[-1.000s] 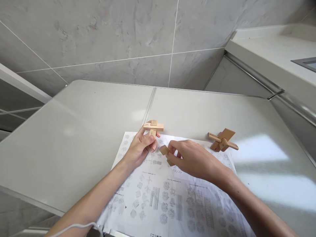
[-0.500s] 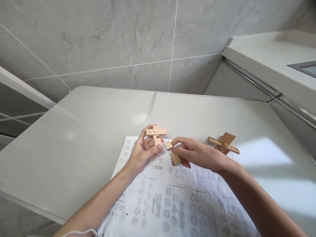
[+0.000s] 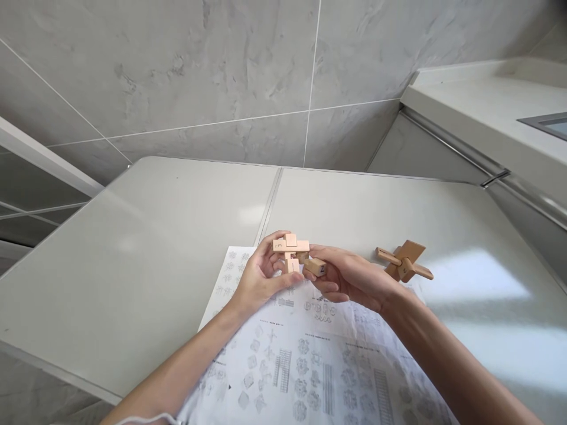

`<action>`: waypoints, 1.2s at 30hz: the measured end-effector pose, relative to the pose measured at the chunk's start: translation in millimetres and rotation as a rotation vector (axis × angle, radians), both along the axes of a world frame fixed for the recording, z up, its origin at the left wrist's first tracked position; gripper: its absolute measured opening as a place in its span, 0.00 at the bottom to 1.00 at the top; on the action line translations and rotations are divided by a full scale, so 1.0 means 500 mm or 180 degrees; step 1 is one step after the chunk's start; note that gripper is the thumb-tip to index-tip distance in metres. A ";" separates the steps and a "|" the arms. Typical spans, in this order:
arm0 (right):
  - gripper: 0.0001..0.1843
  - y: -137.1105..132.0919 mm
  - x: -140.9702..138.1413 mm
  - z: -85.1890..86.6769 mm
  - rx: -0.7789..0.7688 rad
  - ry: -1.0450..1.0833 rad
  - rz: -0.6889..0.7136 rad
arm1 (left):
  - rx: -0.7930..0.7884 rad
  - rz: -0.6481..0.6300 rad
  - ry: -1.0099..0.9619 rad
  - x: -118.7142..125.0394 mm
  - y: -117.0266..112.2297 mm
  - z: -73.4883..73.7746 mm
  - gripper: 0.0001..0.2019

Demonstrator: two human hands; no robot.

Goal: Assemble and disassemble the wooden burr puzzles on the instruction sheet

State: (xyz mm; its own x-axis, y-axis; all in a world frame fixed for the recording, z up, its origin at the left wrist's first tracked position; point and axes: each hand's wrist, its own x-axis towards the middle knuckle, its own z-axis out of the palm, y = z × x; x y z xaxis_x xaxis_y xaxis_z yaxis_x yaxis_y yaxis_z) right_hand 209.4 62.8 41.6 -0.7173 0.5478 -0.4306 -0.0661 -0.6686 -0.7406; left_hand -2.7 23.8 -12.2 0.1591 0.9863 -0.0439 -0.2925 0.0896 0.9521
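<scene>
My left hand (image 3: 261, 273) grips a partly joined wooden burr puzzle (image 3: 291, 245), whose pale interlocking bars form a cross with a block below. Close against its right side, my right hand (image 3: 336, 273) pinches a notched wooden puzzle piece (image 3: 316, 267) with a dark mark like a 2 on its end. Part of that piece is hidden behind the fingers and the puzzle, so I cannot tell whether the two are touching. Both hands are raised above a printed sheet (image 3: 274, 330).
Another assembled wooden puzzle (image 3: 404, 261) of crossed darker pieces rests on the white table (image 3: 186, 236) to the right. The sheet carries many small puzzle drawings. A tiled grey wall (image 3: 212, 71) stands behind, and a white counter (image 3: 487, 100) rises at the right. A white cord (image 3: 150, 418) lies near my left forearm.
My right hand has turned its piece, so the marked end now shows, and brought it left against the puzzle. The left hand has shifted slightly right with the puzzle.
</scene>
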 end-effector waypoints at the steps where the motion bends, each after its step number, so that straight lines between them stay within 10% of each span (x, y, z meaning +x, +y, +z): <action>1: 0.14 -0.001 -0.002 -0.004 0.0036 0.0046 -0.0002 | -0.0033 0.0020 0.0019 0.001 0.000 -0.001 0.37; 36: 0.30 -0.019 -0.018 -0.031 0.0531 0.0065 0.0045 | 0.0412 0.0207 0.0952 0.000 -0.012 -0.004 0.37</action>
State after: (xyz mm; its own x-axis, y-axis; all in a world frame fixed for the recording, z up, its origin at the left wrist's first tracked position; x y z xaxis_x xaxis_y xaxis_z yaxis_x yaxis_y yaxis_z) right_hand 200.3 53.3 26.0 -0.7330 0.6003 -0.3199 -0.0736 -0.5375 -0.8400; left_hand -2.9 17.8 -14.1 0.0945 0.9944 0.0471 0.0005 -0.0474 0.9989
